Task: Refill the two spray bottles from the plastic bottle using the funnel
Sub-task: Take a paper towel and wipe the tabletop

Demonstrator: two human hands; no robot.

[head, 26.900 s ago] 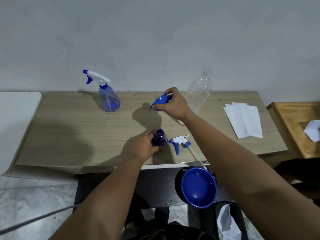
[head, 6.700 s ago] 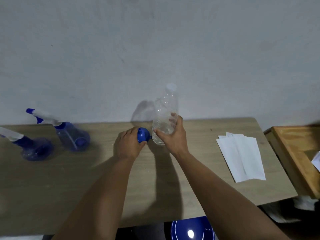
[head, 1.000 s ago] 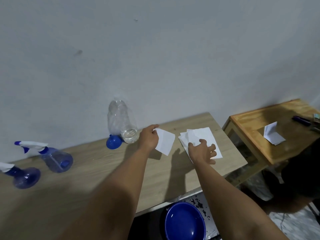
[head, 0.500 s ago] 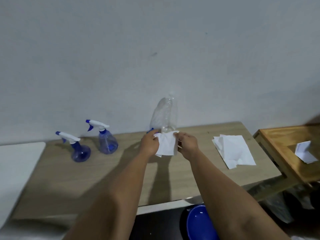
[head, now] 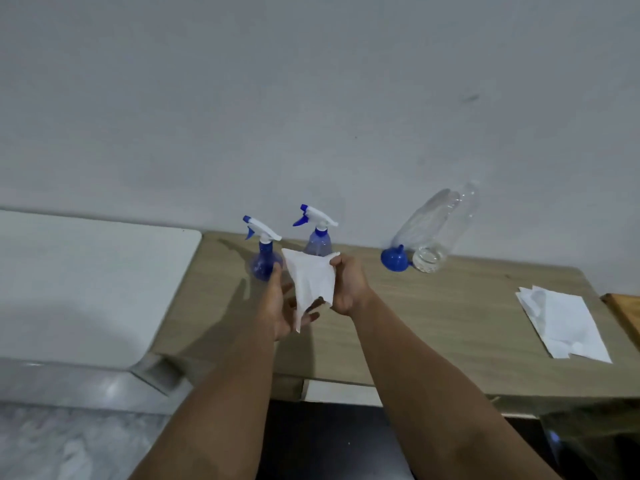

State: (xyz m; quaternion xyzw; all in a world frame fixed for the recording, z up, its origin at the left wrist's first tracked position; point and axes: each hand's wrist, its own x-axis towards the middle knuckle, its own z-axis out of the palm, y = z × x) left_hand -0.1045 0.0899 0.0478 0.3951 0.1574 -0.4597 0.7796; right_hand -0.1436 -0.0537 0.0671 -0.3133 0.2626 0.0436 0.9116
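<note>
While the two spray bottles stand side by side at the back of the table (head: 433,327), both with their white and blue tops on, I hold a white tissue (head: 311,284) up in front of them. The tissue hides the bottom of the paler spray bottle (head: 318,237), so I cannot see how full it is. The darker spray bottle (head: 261,261) is just to the left, and my fingers cover a bit of its round belly.

To the right — well apart from the sprays — the clear plastic bottle (head: 438,230) stands near the wall, with only a little water at the bottom. Its top is blurry, so I cannot tell if a cap is on. The blue funnel (head: 394,259) sits upside down, touching the bottle's left side.

My left hand (head: 282,306) is spread wide under the tissue, which drapes over its fingers. My right hand (head: 348,285) pinches the tissue's top corner — closed tight on it.

A pile of white tissues (head: 564,323) lies far to the right. Beyond it, a wooden thing is cut off by the edge.
</note>
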